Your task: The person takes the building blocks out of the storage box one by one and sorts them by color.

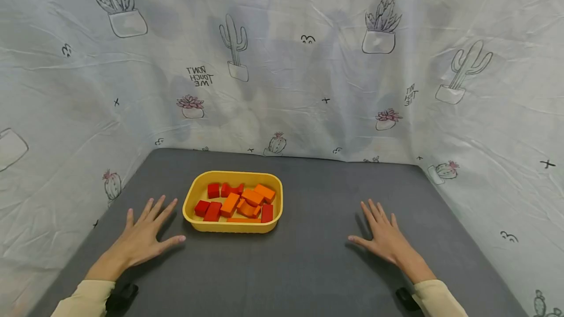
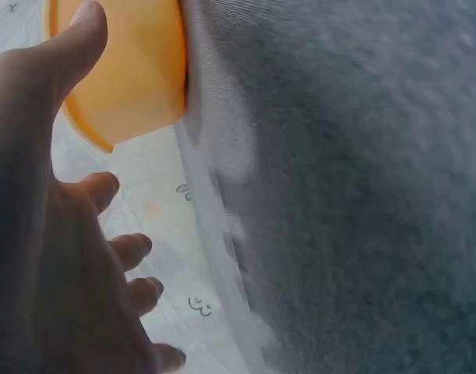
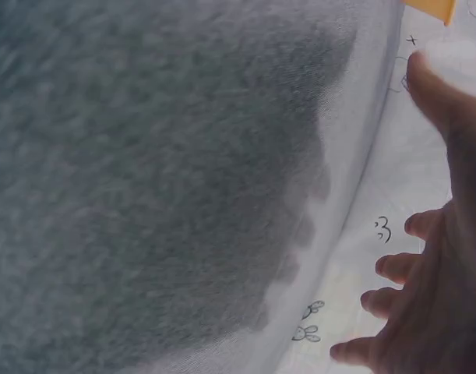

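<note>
A yellow tray [image 1: 233, 227] sits left of the middle of the table, holding several red and orange blocks. Among them are a red block [image 1: 213, 211], an orange block [image 1: 230, 205] and a red piece with a curved notch [image 1: 232, 190]. My left hand [image 1: 143, 238] is just left of the tray, fingers spread, with nothing in it. In the left wrist view the tray's side [image 2: 136, 78] shows beyond the thumb. Over the right part of the table, my right hand [image 1: 385, 238] has its fingers spread, also holding nothing, well apart from the tray.
The dark grey table [image 1: 308, 268] runs back to a white curtain [image 1: 282, 62] printed with cacti and potted plants, which also hangs along both sides. Each wrist wears a black device, one at the left sleeve [image 1: 85, 297] and one at the right sleeve [image 1: 438, 297].
</note>
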Tool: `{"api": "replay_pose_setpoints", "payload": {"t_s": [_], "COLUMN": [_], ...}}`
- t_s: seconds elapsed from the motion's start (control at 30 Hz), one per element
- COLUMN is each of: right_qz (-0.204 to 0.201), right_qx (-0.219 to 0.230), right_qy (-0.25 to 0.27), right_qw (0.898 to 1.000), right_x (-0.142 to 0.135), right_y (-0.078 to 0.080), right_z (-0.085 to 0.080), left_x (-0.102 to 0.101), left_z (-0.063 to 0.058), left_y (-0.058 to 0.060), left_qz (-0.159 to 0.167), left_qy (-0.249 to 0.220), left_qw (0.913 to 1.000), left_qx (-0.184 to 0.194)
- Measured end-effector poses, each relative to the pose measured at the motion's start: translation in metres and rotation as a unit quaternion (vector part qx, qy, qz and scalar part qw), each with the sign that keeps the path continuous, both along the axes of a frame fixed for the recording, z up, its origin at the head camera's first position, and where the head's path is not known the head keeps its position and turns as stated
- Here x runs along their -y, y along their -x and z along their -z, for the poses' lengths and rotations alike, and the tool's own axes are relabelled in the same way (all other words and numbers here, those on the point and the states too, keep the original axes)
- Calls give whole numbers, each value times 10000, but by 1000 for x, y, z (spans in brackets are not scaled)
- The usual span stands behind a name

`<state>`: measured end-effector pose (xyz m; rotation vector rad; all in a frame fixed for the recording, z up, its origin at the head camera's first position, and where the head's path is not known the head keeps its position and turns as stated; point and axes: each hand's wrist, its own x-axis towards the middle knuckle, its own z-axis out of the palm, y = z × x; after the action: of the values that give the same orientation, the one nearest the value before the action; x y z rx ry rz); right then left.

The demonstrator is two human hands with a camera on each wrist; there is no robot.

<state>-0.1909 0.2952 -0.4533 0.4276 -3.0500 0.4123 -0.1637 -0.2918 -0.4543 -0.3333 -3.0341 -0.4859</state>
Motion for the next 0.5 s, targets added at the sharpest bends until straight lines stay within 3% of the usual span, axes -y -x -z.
{"api": "replay_pose_setpoints", "payload": {"t_s": [0.13, 0.3, 0.5], "right_qz": [-84, -175, -396], "right_qx": [-19, -163, -561], "right_qy": [275, 597, 789], "right_qw": [9996, 9979, 9945], "right_x": [4, 8, 19], "right_y": [3, 6, 8], "right_z": [-2, -2, -4], "left_x": [-1, -6, -13], "left_z": [-4, -7, -3], "left_y": [2, 5, 10], "left_qz": [-37, -82, 163], "left_qy": [-669, -1667, -3058], "left_qw": [9976, 9856, 9510], "left_qx": [190, 268, 425]}}
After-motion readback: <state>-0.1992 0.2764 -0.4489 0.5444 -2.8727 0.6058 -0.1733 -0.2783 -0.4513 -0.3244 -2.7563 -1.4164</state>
